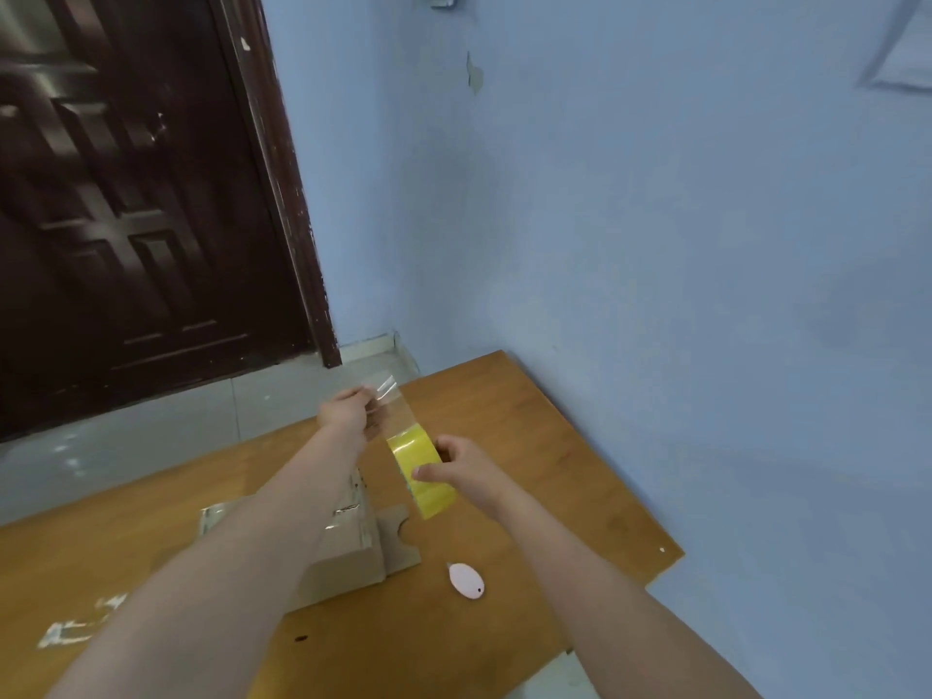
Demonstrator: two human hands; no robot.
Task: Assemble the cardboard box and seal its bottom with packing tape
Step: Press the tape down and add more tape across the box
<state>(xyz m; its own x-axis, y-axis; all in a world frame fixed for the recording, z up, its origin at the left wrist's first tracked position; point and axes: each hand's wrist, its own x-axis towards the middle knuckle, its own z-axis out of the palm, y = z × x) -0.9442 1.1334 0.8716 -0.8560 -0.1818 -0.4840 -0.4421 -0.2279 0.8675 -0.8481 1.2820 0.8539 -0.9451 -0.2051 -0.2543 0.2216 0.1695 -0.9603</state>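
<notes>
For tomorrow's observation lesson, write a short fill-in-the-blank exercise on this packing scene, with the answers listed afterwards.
1. The right hand holds a roll of ____ packing tape.
2. The left hand pinches the pulled-out clear tape strip, held ____ the brown cardboard box.
3. The small pink oval cutter lies on the ____ table.

Answers: yellow; above; wooden

The single head-worn camera looks forward and steeply down, close over the bench (529, 431) at lower frame, facing the blue wall (655, 219).
</notes>
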